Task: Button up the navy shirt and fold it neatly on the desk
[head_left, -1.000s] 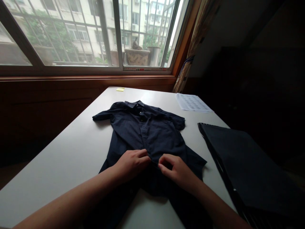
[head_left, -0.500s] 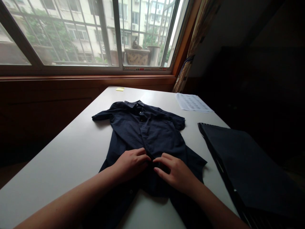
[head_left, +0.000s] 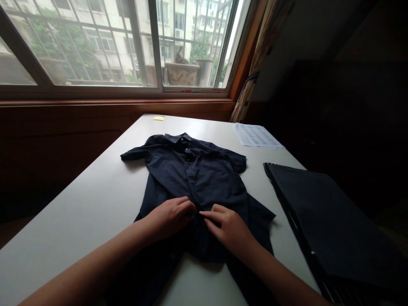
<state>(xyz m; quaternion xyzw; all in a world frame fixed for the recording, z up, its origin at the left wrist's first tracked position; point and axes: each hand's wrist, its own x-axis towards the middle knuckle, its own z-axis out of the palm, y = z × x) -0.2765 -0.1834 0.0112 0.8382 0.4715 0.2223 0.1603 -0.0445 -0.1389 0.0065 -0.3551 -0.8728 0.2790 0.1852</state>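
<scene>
A dark navy short-sleeved shirt lies front up on the white table, its collar toward the window and a few pale buttons showing below the collar. Over the lower part of its button front, my left hand is closed on the placket, a small button near its fingertips. Close beside it, my right hand pinches the edge of the same placket between thumb and fingers. The two sets of fingertips almost meet. What lies under my left fingers is hidden.
The white table reaches to the wood panel under a barred window. A black folder-like item lies along the right edge, with printed sheets behind it. A yellow sticky note is at the far left corner.
My right hand has moved left toward my left hand, and its thumb and fingers have come together on the placket. A button now shows by my left fingertips. The view has shifted slightly.
</scene>
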